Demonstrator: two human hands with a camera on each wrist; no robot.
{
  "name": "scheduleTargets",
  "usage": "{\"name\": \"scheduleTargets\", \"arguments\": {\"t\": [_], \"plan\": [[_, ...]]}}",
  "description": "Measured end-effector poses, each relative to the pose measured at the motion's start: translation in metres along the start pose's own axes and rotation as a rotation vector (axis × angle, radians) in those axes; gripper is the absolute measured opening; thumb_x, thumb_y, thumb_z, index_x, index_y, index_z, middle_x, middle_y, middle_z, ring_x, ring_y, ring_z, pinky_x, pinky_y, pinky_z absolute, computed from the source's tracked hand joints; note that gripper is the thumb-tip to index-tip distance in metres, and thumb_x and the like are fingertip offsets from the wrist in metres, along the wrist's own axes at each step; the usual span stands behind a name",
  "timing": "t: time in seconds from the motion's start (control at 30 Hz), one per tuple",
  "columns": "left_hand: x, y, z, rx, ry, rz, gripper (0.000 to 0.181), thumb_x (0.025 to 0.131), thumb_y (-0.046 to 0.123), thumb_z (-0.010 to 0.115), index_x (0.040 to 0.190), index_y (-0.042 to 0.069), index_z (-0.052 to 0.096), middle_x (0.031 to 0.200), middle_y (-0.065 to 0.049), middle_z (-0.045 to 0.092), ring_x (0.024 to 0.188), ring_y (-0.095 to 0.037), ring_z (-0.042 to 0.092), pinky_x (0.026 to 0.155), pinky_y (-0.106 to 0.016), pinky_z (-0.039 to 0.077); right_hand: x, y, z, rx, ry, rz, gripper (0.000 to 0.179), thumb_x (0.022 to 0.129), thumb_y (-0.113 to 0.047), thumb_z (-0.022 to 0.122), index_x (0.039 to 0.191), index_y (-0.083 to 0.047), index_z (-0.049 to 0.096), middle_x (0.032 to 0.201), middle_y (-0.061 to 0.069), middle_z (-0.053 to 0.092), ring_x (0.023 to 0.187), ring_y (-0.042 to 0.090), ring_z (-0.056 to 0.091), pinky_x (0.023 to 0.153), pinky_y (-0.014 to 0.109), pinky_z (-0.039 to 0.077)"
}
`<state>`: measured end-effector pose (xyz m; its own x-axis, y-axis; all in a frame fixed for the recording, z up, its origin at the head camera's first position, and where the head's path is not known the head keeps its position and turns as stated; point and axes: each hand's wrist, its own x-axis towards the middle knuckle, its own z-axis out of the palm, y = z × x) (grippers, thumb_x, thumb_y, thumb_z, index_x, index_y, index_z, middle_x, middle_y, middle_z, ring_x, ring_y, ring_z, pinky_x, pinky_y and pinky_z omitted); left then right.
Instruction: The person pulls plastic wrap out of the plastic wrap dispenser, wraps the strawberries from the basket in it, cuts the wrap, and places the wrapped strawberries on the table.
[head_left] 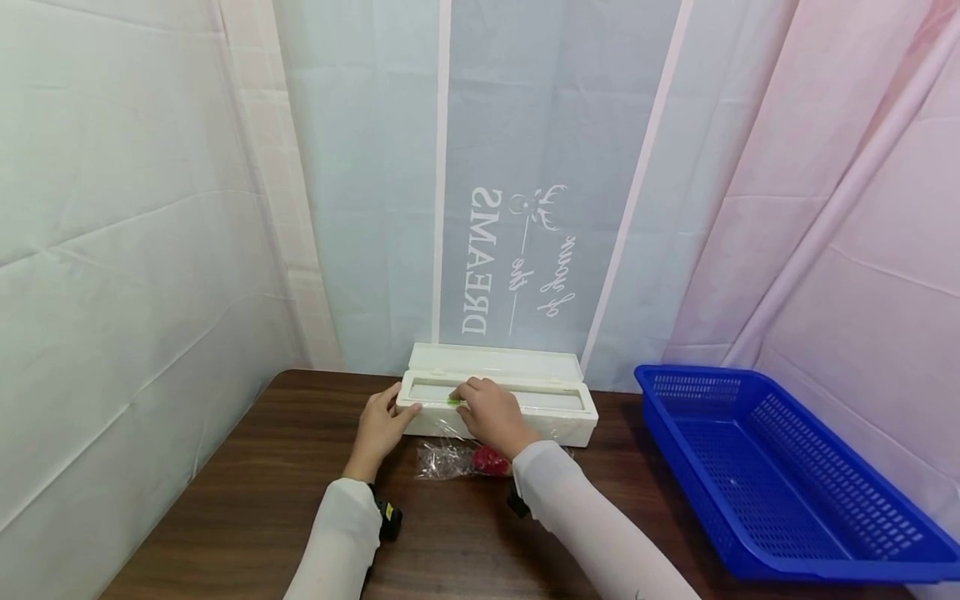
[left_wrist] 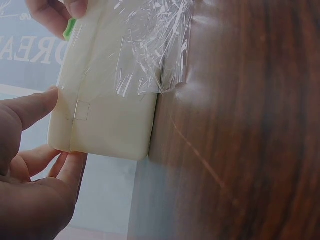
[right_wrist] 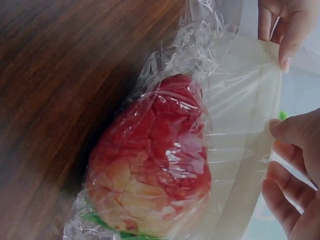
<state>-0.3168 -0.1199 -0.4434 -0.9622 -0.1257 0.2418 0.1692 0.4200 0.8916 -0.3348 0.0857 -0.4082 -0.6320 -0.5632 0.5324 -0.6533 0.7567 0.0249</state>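
A white cling film dispenser (head_left: 429, 423) stands on the table with its lid (head_left: 495, 360) raised at the back. My left hand (head_left: 378, 427) grips its left end, thumb on the front upper edge and fingers behind the corner. On the dispenser's top rim my right hand (head_left: 491, 414) pinches a small green slide cutter (head_left: 453, 401), also visible in the left wrist view. Clear cling film (head_left: 441, 460) hangs down the front onto the table. In the right wrist view, a red and yellowish fruit (right_wrist: 150, 155) with green at its base lies under the film, against the dispenser.
A blue perforated plastic basket (head_left: 735, 492) stands at the right of the dark wooden table (head_left: 247, 500). Behind the dispenser hangs a printed curtain (head_left: 551, 100). Pale cloth (head_left: 135, 208) closes off the left side.
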Motion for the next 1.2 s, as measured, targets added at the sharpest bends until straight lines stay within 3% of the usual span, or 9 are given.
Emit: {"name": "scheduleTargets", "arguments": {"t": [0.77,1.2], "plan": [[0.0004,-0.0012,-0.0001,-0.009,-0.019,-0.018,0.066,0.087,0.029,0.066,0.140,0.002,0.038,0.138,-0.025,0.033,0.123,-0.033,0.040,0.100,-0.042,0.042,0.0045,0.0043,-0.0029,0.040,-0.113,-0.046,0.027,0.087,-0.014,0.064,0.112,-0.025,0.063,0.110,-0.009,0.063,0.093,0.013,0.055,0.073,0.033,0.054],[-0.0004,-0.0007,-0.0003,-0.011,-0.020,-0.015,0.066,0.087,0.029,0.066,0.140,0.002,0.038,0.138,-0.025,0.033,0.123,-0.033,0.040,0.100,-0.043,0.042,0.0076,0.0064,-0.0017,0.008,-0.144,-0.143,0.036,0.089,-0.009,0.058,0.120,-0.027,0.060,0.112,-0.009,0.062,0.088,0.012,0.054,0.069,0.030,0.052]]}}
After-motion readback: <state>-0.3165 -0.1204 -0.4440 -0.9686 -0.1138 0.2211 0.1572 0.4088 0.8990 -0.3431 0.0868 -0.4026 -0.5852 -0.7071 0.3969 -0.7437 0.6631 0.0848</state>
